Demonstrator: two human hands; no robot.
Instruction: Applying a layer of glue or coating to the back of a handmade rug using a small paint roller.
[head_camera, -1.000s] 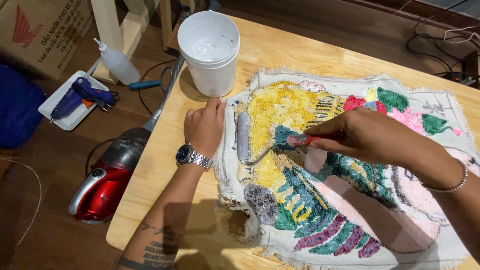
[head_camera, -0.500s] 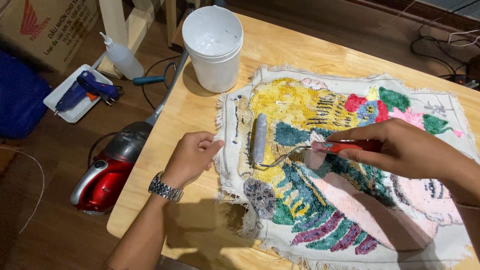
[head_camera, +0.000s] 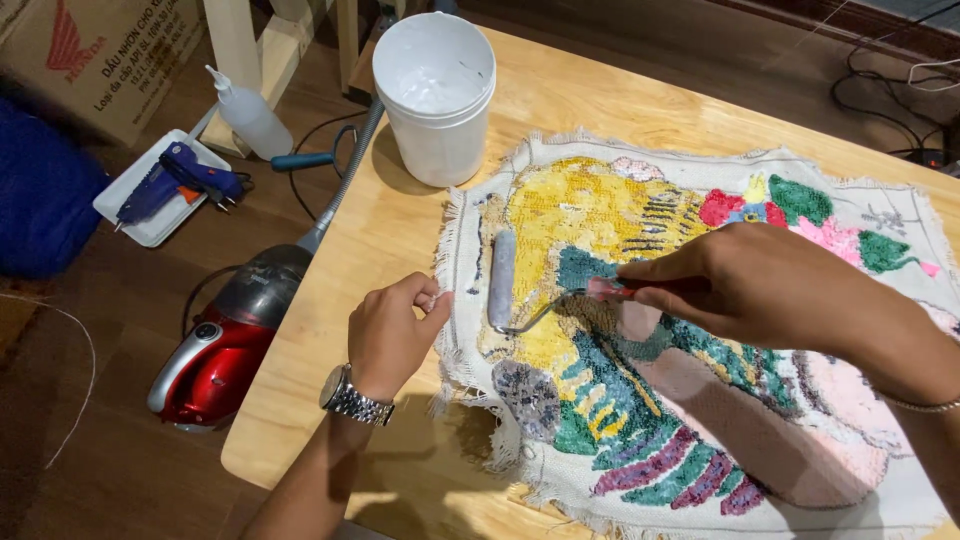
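Observation:
A colourful tufted rug piece (head_camera: 700, 340) with frayed white edges lies face down on the wooden table (head_camera: 400, 230). My right hand (head_camera: 760, 285) grips the red handle of a small paint roller (head_camera: 502, 278), whose grey sleeve rests on the yellow part near the rug's left edge. My left hand (head_camera: 390, 335), with a metal watch on the wrist, pinches the rug's left fringe between thumb and fingers. A white plastic bucket (head_camera: 435, 95) stands at the table's far left corner, just beyond the rug.
On the floor to the left sit a red vacuum cleaner (head_camera: 215, 350) with its hose, a white tray with a blue glue gun (head_camera: 175, 180), a squeeze bottle (head_camera: 245, 115), a cardboard box (head_camera: 90, 50) and a blue bag (head_camera: 40, 195). Cables (head_camera: 900, 90) lie beyond the table.
My left hand slid from lying flat on the rug's top left down to its left edge and pinched the fringe. The roller shifted slightly right and down over the yellow area.

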